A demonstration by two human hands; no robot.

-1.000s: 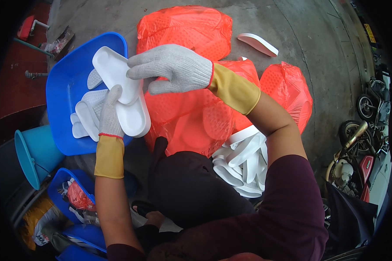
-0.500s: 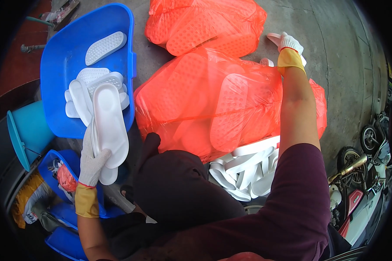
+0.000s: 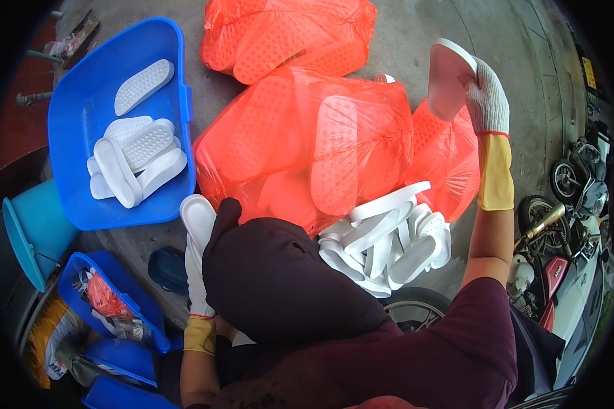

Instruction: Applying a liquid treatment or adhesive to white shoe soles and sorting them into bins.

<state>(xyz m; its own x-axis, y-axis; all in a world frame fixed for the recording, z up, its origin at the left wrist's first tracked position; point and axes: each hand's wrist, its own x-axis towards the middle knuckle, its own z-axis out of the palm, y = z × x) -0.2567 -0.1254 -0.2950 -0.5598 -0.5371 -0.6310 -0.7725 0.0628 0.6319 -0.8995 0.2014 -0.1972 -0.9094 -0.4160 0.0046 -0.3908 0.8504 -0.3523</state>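
My right hand [image 3: 490,102], in a white knit glove with a yellow cuff, is raised at the far right. Its fingers grip a white shoe sole [image 3: 447,85] by one edge, with the face in shade. At lower left, my left hand [image 3: 196,293], gloved the same way, is closed on white soles [image 3: 198,221] held upright beside my dark-trousered knee. The knee hides part of that hand and of the soles, so their count is unclear. Several white soles [image 3: 140,153] with dimpled or smooth faces lie in the big blue tub [image 3: 65,129] beyond it.
Red see-through bags [image 3: 273,157] full of soles lie in front of me, one bag [image 3: 286,34] farther off. A heap of white soles [image 3: 382,238] spills by my knee. Blue bins [image 3: 109,286] and a teal bucket [image 3: 41,225] stand left; motorcycles [image 3: 552,252] are parked right.
My right hand has come up and nearer from the far floor with a sole. My left hand has drawn back and rightward to my knee, still holding soles. The whole view has shifted slightly.
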